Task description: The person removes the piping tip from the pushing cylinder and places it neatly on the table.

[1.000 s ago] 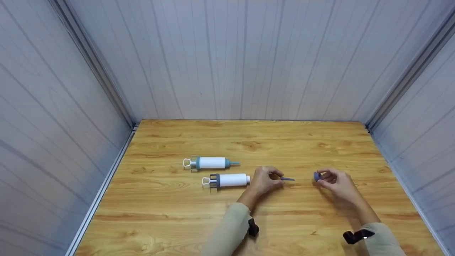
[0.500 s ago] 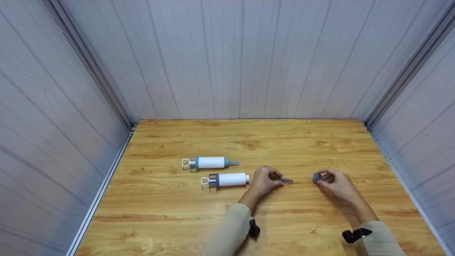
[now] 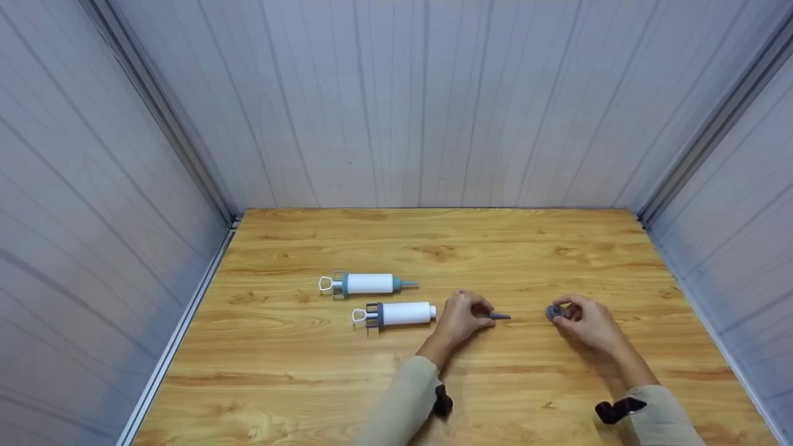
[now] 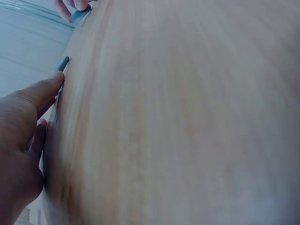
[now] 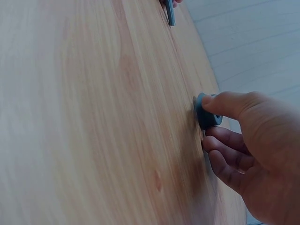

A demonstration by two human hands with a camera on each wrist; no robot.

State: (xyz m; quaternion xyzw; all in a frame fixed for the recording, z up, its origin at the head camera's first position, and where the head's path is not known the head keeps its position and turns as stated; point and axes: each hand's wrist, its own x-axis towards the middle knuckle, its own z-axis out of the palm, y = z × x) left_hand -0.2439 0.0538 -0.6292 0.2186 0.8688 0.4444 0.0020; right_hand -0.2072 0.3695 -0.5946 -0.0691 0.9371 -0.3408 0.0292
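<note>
My left hand (image 3: 456, 321) pinches the thick end of a small grey tapered nozzle (image 3: 501, 316), whose thin tip points right, low over the wooden table. Off to the right, my right hand (image 3: 591, 323) pinches a round grey cap (image 3: 551, 313) between thumb and fingers. In the right wrist view the cap (image 5: 208, 116) is right at the tabletop, and its wider rim faces the wood. Left of my left hand lies a toy-like syringe (image 3: 406, 313) with a white barrel, a grey collar and a bare white front end.
A second syringe (image 3: 370, 284) with teal collar and teal pointed nozzle lies behind the first, parallel to it. White panel walls (image 3: 396, 105) enclose the wooden table (image 3: 279, 384) at the back and both sides.
The cap in my right hand has tipped from nearly edge-on to lying flatter against the table. The nozzle in my left hand has dipped slightly. Both syringes stay where they were.
</note>
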